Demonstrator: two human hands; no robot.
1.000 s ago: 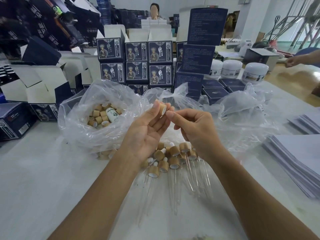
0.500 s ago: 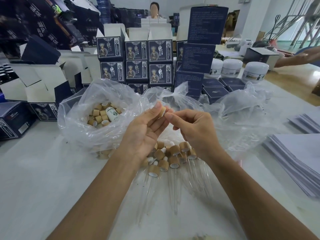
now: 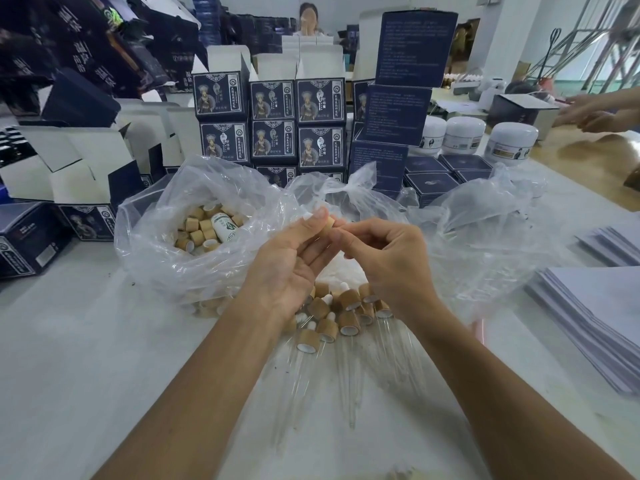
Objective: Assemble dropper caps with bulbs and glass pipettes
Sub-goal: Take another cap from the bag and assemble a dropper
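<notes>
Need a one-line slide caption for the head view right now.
Left hand pinches a wooden cap while right hand works at it, above finished droppers.

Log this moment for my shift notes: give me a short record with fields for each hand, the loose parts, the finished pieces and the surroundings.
left hand: left hand pinches a wooden cap at its fingers
right hand: right hand, fingers curled, meets the cap from the right
loose caps: pile in the open plastic bag, with a small white bottle among them
finished droppers: heap on the table under the hands, glass tubes pointing toward the camera
surroundings: stacked dark boxes, white jars, paper stack
</notes>
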